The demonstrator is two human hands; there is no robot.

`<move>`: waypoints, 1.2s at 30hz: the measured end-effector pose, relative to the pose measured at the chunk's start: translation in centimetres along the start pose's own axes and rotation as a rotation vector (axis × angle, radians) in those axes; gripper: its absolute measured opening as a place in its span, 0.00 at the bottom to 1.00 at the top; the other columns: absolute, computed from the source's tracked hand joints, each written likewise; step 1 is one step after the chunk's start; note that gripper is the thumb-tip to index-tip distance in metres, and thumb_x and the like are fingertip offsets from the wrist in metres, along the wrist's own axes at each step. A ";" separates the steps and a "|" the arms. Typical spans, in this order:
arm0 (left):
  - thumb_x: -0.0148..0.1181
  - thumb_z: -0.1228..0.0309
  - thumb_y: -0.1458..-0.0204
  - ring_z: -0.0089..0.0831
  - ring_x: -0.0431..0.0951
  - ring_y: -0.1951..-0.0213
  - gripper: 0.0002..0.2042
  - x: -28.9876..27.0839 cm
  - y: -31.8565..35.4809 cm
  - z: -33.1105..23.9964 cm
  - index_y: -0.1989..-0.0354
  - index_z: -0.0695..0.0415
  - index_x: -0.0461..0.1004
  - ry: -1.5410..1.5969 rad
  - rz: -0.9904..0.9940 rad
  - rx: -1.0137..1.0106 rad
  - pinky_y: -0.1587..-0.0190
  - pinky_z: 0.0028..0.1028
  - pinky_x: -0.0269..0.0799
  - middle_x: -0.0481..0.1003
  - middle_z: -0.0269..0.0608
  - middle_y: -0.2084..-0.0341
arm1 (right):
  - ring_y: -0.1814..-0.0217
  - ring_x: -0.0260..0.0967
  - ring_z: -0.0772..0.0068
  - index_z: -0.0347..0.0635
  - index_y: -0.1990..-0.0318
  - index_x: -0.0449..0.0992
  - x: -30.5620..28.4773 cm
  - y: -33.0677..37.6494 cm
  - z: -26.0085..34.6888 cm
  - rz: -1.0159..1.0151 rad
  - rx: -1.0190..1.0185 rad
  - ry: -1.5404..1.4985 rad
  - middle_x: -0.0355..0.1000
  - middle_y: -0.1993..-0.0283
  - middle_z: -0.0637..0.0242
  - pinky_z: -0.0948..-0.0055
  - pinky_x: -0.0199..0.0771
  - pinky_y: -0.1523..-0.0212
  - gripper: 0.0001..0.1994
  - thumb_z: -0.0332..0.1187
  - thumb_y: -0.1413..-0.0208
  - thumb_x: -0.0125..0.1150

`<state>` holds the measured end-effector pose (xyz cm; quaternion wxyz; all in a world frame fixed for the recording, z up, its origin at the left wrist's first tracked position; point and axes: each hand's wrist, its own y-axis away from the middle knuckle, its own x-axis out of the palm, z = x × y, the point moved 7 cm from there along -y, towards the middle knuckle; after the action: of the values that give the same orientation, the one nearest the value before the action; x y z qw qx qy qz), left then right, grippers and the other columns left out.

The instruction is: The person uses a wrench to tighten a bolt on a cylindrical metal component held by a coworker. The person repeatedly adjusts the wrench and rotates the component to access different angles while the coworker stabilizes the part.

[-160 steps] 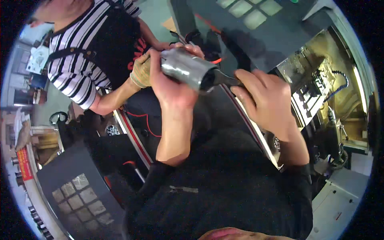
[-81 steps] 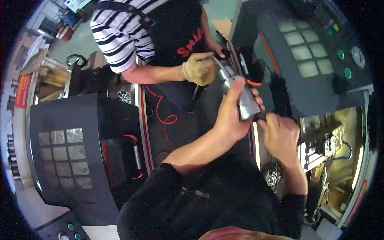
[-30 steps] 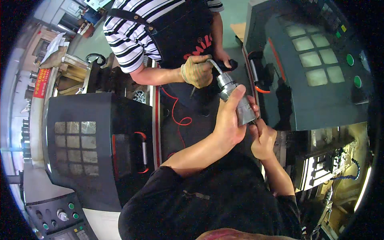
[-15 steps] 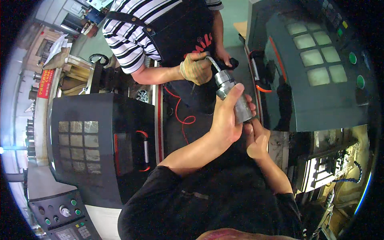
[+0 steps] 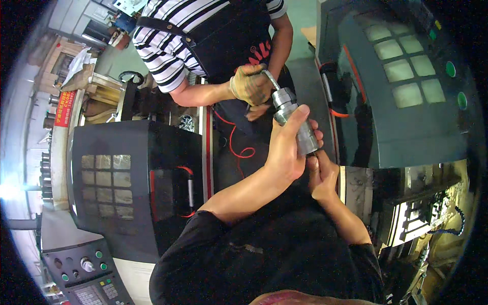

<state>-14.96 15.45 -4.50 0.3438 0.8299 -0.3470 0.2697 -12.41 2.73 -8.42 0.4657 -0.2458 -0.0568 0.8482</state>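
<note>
My left hand [image 5: 285, 151] is wrapped round a stepped steel cylinder [image 5: 306, 138], its thumb lying along the side. The cylinder is held tilted, with its narrower ringed end away from me. Just below its near end my right hand [image 5: 324, 178] is closed, fingers pressed together by a small dark piece; what it grips is mostly hidden. Across from me, a co-worker's gloved hand [image 5: 250, 86] holds a bent metal rod [image 5: 271, 79] whose end meets the far end of the cylinder. The co-worker's other hand [image 5: 257, 112] is low behind the glove, partly hidden and blurred.
A dark machine with a paned window [image 5: 107, 178] stands on the left, above a control panel [image 5: 86, 269]. Another grey machine [image 5: 427, 132] is close on the right. A red coiled hose [image 5: 234, 142] hangs between the machines, behind the hands.
The co-worker's bare hand has moved from the right of the rod to below the gloved hand. My hands and the cylinder have hardly moved; the view has shifted slightly.
</note>
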 end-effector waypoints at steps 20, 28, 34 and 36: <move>0.68 0.58 0.41 0.35 0.80 0.72 0.17 0.4 1.0 -1.9 0.53 0.49 0.67 -0.117 0.075 0.038 0.70 0.37 0.78 0.77 0.40 0.70 | 0.78 0.71 0.43 0.38 0.65 0.73 1.2 0.2 1.2 -0.071 -0.108 0.031 0.70 0.78 0.49 0.51 0.69 0.75 0.12 0.38 0.34 0.55; 0.71 0.59 0.44 0.33 0.79 0.74 0.21 0.4 1.4 -1.8 0.52 0.50 0.64 -0.101 0.082 0.032 0.72 0.35 0.78 0.76 0.40 0.71 | 0.78 0.71 0.44 0.37 0.63 0.74 1.4 0.6 1.2 -0.082 -0.123 0.022 0.69 0.78 0.49 0.54 0.70 0.75 0.10 0.35 0.35 0.56; 0.72 0.60 0.45 0.33 0.79 0.75 0.23 0.5 1.3 -2.0 0.51 0.52 0.63 -0.089 0.088 0.042 0.73 0.33 0.78 0.75 0.39 0.72 | 0.78 0.71 0.44 0.36 0.60 0.75 1.6 0.5 1.5 -0.105 -0.118 0.007 0.69 0.78 0.50 0.54 0.69 0.76 0.09 0.34 0.35 0.56; 0.71 0.60 0.44 0.33 0.79 0.74 0.23 0.5 1.2 -2.0 0.51 0.51 0.63 -0.096 0.086 0.047 0.73 0.33 0.78 0.75 0.39 0.71 | 0.78 0.71 0.45 0.37 0.61 0.75 1.3 0.4 1.8 -0.123 -0.104 0.023 0.70 0.78 0.50 0.54 0.68 0.76 0.08 0.34 0.36 0.57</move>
<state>-15.99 16.10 -2.44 0.2953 0.8340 -0.3921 0.2520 -14.15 3.78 -7.47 0.5041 -0.2756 -0.1101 0.8111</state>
